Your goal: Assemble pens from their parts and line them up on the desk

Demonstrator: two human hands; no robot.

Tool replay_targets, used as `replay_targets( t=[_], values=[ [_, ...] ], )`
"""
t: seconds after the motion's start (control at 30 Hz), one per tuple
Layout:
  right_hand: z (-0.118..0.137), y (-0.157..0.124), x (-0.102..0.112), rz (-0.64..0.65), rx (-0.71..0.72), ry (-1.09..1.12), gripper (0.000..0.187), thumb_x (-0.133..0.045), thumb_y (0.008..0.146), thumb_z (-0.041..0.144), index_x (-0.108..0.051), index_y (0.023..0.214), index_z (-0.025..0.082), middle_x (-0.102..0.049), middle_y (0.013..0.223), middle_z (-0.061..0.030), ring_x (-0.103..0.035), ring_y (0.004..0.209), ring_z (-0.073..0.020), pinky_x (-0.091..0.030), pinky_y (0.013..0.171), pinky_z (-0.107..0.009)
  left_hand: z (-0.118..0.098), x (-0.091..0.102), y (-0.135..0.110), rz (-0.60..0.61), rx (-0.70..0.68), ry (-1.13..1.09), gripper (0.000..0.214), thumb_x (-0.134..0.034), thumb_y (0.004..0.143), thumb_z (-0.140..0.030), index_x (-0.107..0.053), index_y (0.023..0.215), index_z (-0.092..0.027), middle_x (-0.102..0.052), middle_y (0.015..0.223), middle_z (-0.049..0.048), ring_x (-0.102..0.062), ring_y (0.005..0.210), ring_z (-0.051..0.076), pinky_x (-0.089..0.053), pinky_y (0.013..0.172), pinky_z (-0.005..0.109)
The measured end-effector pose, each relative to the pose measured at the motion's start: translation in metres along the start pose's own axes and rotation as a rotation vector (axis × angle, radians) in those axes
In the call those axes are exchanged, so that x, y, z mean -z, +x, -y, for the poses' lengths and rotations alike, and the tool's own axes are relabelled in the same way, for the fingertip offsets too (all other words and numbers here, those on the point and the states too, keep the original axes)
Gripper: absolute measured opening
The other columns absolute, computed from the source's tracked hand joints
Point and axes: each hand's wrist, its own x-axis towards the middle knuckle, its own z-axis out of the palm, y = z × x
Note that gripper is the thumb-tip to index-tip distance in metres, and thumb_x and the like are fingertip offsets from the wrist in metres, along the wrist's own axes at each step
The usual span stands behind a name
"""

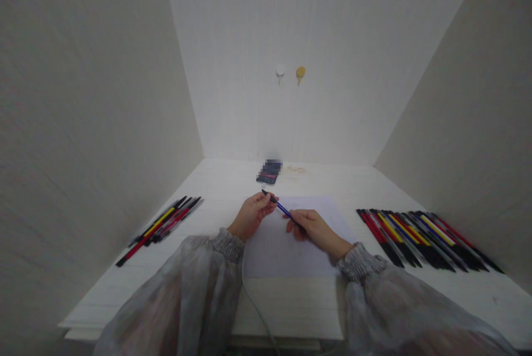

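A blue pen with a black end [277, 205] is held between both hands over a white sheet of paper [291, 251] on the white table [291, 306]. My left hand [251, 215] pinches the black end of the pen. The blue barrel is gripped by my right hand [312, 228], fingers curled round it. Both wrists wear loose grey sleeves.
Several pens in red, yellow, blue and black lie in a row at the right [419, 236]. A smaller bunch of pens [162, 225] lies at the left. A dark small object [269, 173] sits at the back. White walls close in on three sides.
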Motion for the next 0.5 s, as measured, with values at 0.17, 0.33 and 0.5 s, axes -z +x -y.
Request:
replay_targets(
  t=[0.17,0.33,0.5],
  values=[
    [-0.0070,0.0046,0.0012,-0.064,-0.004,-0.075,0.023,-0.056,0.066,0.036,-0.062,0.065,0.015,-0.054,0.046,0.0024,-0.039,0.034,-0.0050,-0.025,0.033,-0.017,0.0050,-0.0006,0.0009,-0.018,0.015,0.012,0.014,-0.061,0.068,-0.023,-0.056,0.071,-0.010,-0.060,0.074,0.0031,-0.057,0.061,0.005,-0.046,0.062,0.015],
    [-0.0070,0.0076,-0.0003,-0.257,0.079,-0.079,0.015,-0.065,0.056,0.029,-0.057,0.058,0.017,-0.046,0.039,0.0070,-0.034,0.033,-0.0040,-0.021,0.033,-0.016,0.0057,-0.0013,0.0014,-0.028,0.006,-0.034,0.014,-0.062,0.067,-0.021,-0.053,0.068,-0.011,-0.058,0.069,0.0000,-0.058,0.065,0.006,-0.047,0.065,0.015],
    [-0.0056,0.0044,0.0006,-0.081,-0.022,-0.020,0.036,-0.045,0.072,0.046,-0.059,0.063,0.015,-0.050,0.040,0.0025,-0.036,0.031,-0.0057,-0.024,0.031,-0.017,0.0065,-0.0017,0.0002,0.017,0.012,0.001,0.017,-0.059,0.071,-0.027,-0.049,0.075,-0.014,-0.061,0.075,0.0029,-0.060,0.064,0.008,-0.048,0.063,0.018]
  ],
)
